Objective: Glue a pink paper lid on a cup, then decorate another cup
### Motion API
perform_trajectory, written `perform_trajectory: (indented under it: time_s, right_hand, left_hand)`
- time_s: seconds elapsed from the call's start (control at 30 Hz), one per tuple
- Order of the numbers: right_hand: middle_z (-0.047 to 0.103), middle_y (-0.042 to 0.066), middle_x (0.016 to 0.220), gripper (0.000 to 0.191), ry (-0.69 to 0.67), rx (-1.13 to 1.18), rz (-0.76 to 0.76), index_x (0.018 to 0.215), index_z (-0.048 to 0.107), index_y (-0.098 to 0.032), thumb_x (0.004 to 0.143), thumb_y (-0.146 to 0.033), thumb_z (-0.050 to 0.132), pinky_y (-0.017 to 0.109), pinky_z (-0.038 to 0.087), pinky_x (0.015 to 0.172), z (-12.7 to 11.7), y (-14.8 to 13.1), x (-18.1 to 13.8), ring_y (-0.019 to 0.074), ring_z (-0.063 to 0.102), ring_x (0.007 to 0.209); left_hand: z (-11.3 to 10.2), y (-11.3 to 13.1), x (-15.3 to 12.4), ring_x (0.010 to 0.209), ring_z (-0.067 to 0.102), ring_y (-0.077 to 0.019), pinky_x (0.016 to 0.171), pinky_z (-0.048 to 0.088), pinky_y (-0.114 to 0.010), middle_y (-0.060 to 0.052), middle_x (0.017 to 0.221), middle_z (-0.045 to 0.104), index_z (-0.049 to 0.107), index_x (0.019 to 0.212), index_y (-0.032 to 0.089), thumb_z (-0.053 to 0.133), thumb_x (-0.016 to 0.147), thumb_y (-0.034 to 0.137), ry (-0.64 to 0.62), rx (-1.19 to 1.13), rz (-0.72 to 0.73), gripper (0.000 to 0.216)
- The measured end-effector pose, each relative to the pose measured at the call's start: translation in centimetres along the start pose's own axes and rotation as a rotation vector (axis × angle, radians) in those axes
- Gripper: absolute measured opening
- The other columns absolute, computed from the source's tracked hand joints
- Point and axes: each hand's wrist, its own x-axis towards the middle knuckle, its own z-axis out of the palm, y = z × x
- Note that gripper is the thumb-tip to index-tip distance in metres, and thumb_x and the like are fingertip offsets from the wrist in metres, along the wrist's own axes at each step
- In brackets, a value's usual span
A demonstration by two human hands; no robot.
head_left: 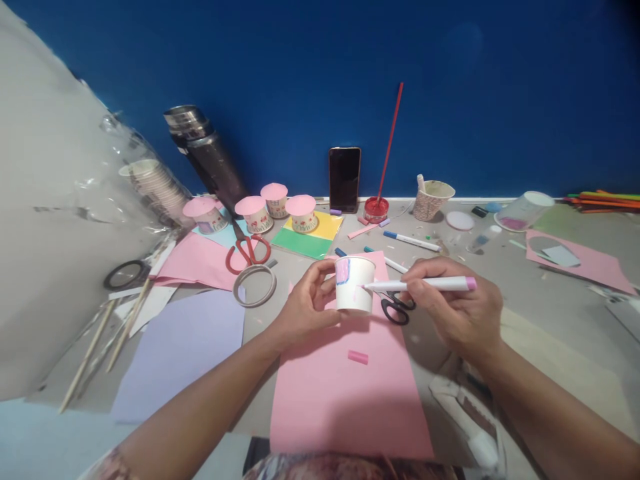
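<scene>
My left hand (313, 300) grips a white paper cup (356, 297) by its left side, above a sheet of pink paper (345, 413). A pink patch with a blue outline is drawn on the cup's upper left, and small pink marks show nearer its middle. In my right hand (453, 307) is a white marker (440, 284) with a pink end; its tip is at the cup's right side. A pink marker cap (358, 357) lies on the pink paper below the cup. Black-handled scissors (395, 312) are partly hidden behind the marker and my right hand.
Several cups with pink tops (253, 207) stand at the back left, near red-handled scissors (247, 255) and a tape roll (254, 287). A dark flask (215, 157) leans against the blue wall. A phone (345, 179) stands upright beside a red stick (390, 143). Purple paper (183, 353) lies left.
</scene>
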Motion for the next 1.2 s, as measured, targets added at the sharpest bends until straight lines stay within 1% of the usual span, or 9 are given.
perform_trajectory:
  time_s: [0.17,0.37,0.57,0.8,0.97,1.07,1.2]
  right_hand:
    - [0.072,-0.001,0.064,0.013,0.0,0.012,0.028,0.085,0.074,-0.024,0.096,-0.027,0.069,0.026,0.053,0.054,-0.04,0.29,-0.15,0.0158,0.068,0.057]
    - [0.073,-0.002,0.065,0.013,-0.003,0.01,0.009,0.085,0.074,-0.024,0.097,-0.026,0.069,0.026,0.052,0.056,-0.26,0.09,-0.04,0.0146,0.067,0.057]
    - [0.072,-0.002,0.064,0.012,0.008,-0.002,0.005,0.084,0.074,-0.024,0.096,-0.025,0.07,0.025,0.051,0.053,-0.32,-0.24,0.05,0.0143,0.066,0.055]
    - [0.073,-0.002,0.064,0.012,0.018,-0.001,0.02,0.084,0.075,-0.025,0.095,-0.023,0.07,0.024,0.051,0.053,-0.45,-0.3,0.08,0.0138,0.066,0.054]
    - [0.074,-0.002,0.068,0.012,0.036,0.03,-0.021,0.085,0.074,-0.025,0.095,-0.02,0.069,0.024,0.052,0.054,-0.41,-0.24,0.04,0.0138,0.068,0.056]
    - [0.074,-0.002,0.068,0.012,0.04,0.043,-0.044,0.086,0.074,-0.025,0.095,-0.019,0.069,0.024,0.052,0.054,-0.26,-0.3,0.04,0.0131,0.067,0.055]
    - [0.073,-0.003,0.066,0.011,0.025,0.047,-0.038,0.086,0.074,-0.025,0.094,-0.019,0.07,0.023,0.051,0.053,-0.19,-0.31,-0.04,0.0124,0.067,0.055]
  left_hand:
    - [-0.19,-0.25,-0.01,0.139,0.057,-0.0352,0.108,0.053,-0.046,-0.011,0.146,0.055,0.057,0.127,0.029,0.096,0.062,0.022,0.007,-0.008,-0.003,0.076]
    - [-0.33,-0.22,-0.14,0.137,0.059,-0.035,0.109,0.052,-0.047,-0.011,0.147,0.056,0.057,0.128,0.028,0.098,0.062,0.026,0.02,-0.003,-0.007,0.078]
    - [-0.41,-0.34,-0.08,0.135,0.061,-0.0345,0.109,0.053,-0.048,-0.011,0.145,0.055,0.058,0.126,0.028,0.098,0.062,0.025,0.024,-0.009,0.008,0.076]
    - [-0.58,-0.38,-0.21,0.137,0.058,-0.0342,0.109,0.053,-0.045,-0.011,0.145,0.055,0.058,0.129,0.028,0.098,0.063,0.025,0.019,-0.003,0.016,0.077]
    - [-0.59,-0.42,-0.14,0.136,0.058,-0.0345,0.107,0.053,-0.043,-0.01,0.142,0.055,0.059,0.128,0.027,0.097,0.063,0.022,0.017,-0.033,0.015,0.076]
    - [-0.5,-0.43,-0.07,0.135,0.059,-0.035,0.106,0.053,-0.044,-0.01,0.142,0.055,0.059,0.127,0.027,0.097,0.062,0.022,0.018,-0.043,0.016,0.075]
    - [-0.24,-0.33,-0.06,0.136,0.058,-0.0349,0.109,0.051,-0.046,-0.009,0.142,0.055,0.059,0.126,0.028,0.096,0.061,0.018,0.004,-0.067,0.02,0.075]
